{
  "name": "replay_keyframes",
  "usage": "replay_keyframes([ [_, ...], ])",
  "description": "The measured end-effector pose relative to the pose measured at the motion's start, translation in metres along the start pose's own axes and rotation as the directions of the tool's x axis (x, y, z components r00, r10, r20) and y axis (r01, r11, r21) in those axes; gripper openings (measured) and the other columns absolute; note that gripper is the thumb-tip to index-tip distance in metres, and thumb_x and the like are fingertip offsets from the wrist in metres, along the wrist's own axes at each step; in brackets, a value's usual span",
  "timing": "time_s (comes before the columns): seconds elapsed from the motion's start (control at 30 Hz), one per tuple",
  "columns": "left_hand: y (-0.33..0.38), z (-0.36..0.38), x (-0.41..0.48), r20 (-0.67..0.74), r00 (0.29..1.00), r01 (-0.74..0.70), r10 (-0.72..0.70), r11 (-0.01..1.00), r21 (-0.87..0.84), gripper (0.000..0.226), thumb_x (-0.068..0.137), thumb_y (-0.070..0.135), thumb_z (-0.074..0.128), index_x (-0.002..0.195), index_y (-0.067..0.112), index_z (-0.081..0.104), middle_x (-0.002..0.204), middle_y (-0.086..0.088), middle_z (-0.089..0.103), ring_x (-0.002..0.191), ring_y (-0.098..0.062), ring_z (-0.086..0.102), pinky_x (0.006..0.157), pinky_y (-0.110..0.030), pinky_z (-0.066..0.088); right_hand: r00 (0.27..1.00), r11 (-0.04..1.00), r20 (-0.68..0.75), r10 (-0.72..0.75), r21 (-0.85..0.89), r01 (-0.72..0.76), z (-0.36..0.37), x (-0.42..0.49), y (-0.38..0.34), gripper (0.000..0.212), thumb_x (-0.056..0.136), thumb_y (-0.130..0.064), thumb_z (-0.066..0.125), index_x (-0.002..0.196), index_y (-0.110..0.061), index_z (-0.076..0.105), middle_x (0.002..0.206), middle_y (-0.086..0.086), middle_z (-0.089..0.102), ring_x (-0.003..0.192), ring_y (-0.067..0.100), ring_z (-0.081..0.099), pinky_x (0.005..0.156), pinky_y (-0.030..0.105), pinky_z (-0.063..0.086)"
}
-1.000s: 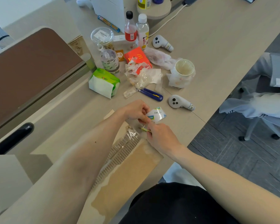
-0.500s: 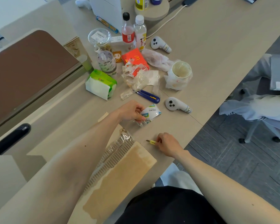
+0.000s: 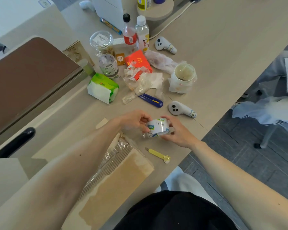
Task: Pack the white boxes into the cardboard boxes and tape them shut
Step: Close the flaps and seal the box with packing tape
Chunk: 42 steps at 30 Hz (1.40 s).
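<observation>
A roll of clear tape [image 3: 158,127] with a white and blue core is held above the table near its front edge. My left hand [image 3: 135,120] grips its left side and my right hand [image 3: 176,131] grips its right side. A small yellow cutter [image 3: 158,154] lies on the table just in front of my right hand. A flattened piece of cardboard [image 3: 116,180] with torn tape and exposed corrugation lies under my left forearm. No white boxes show clearly among the hands.
Clutter fills the table behind the hands: a blue utility knife [image 3: 150,100], two white controllers [image 3: 181,110], a tissue pack [image 3: 102,88], cups, bottles, a red carton [image 3: 137,61] and plastic wrappers. A brown panel [image 3: 27,77] stands left. The floor drops off at right.
My right hand let go of the yellow cutter, left it on the table, and moved up to take the tape roll together with my left hand.
</observation>
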State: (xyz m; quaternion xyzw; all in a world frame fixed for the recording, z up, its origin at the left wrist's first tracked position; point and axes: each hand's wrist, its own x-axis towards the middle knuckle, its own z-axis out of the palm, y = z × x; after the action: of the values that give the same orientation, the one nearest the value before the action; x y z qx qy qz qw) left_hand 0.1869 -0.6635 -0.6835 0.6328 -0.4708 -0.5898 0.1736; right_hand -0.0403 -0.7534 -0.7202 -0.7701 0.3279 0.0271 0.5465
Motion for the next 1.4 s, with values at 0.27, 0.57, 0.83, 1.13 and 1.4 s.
replay_keyframes([
  [0.27, 0.002, 0.009, 0.019, -0.144, 0.979, 0.145, -0.142, 0.989, 0.006, 0.038, 0.07, -0.001, 0.084, 0.094, 0.02, 0.064, 0.099, 0.001, 0.064, 0.084, -0.013, 0.062, 0.06, -0.01, 0.048, 0.998, 0.988, 0.024, -0.06, -0.139, 0.063, -0.021, -0.005, 0.005, 0.029, 0.067, -0.026, 0.077, 0.076, -0.025, 0.049, 0.07, -0.008, 0.052, 0.065, 0.009, 0.043, 0.063, 0.029, 0.037],
  [0.57, -0.002, 0.012, 0.051, -0.174, 0.936, 0.307, -0.306, 0.951, -0.023, 0.04, 0.069, 0.002, 0.087, 0.101, 0.007, 0.064, 0.084, -0.006, 0.061, 0.055, -0.011, 0.06, 0.052, -0.019, 0.053, 0.998, 0.837, -0.043, -0.041, -0.548, 0.011, -0.033, 0.006, 0.011, 0.032, 0.066, -0.043, 0.069, 0.087, -0.021, 0.058, 0.075, -0.003, 0.059, 0.074, 0.023, 0.057, 0.065, 0.038, 0.046],
  [0.83, -0.021, 0.03, 0.075, -0.336, 0.833, 0.482, -0.44, 0.875, 0.048, 0.04, 0.058, 0.013, 0.093, 0.082, 0.016, 0.061, 0.076, -0.003, 0.067, 0.052, -0.013, 0.058, 0.053, -0.021, 0.047, 0.999, 0.784, 0.027, 0.031, -0.621, -0.008, -0.019, 0.014, 0.011, 0.044, 0.076, -0.041, 0.064, 0.116, -0.024, 0.054, 0.099, 0.0, 0.062, 0.098, 0.026, 0.055, 0.078, 0.038, 0.038],
  [1.13, -0.028, 0.034, 0.073, -0.48, 0.728, 0.598, -0.49, 0.796, 0.094, 0.044, 0.059, 0.031, 0.092, 0.078, 0.021, 0.054, 0.087, -0.003, 0.062, 0.079, -0.025, 0.06, 0.063, -0.027, 0.042, 0.999, 0.776, 0.05, 0.008, -0.631, 0.025, -0.011, 0.018, 0.012, 0.054, 0.076, -0.039, 0.064, 0.127, -0.027, 0.05, 0.102, 0.001, 0.063, 0.098, 0.027, 0.056, 0.076, 0.037, 0.038],
  [1.4, -0.023, 0.038, 0.067, -0.533, 0.713, 0.607, -0.455, 0.782, 0.144, 0.023, 0.077, 0.008, 0.073, 0.087, 0.023, 0.058, 0.098, -0.006, 0.063, 0.089, -0.029, 0.062, 0.074, -0.031, 0.05, 0.992, 0.802, 0.124, 0.018, -0.595, 0.06, -0.019, 0.02, 0.012, 0.06, 0.076, -0.052, 0.066, 0.129, -0.028, 0.05, 0.109, 0.001, 0.065, 0.103, 0.027, 0.058, 0.078, 0.038, 0.045],
])
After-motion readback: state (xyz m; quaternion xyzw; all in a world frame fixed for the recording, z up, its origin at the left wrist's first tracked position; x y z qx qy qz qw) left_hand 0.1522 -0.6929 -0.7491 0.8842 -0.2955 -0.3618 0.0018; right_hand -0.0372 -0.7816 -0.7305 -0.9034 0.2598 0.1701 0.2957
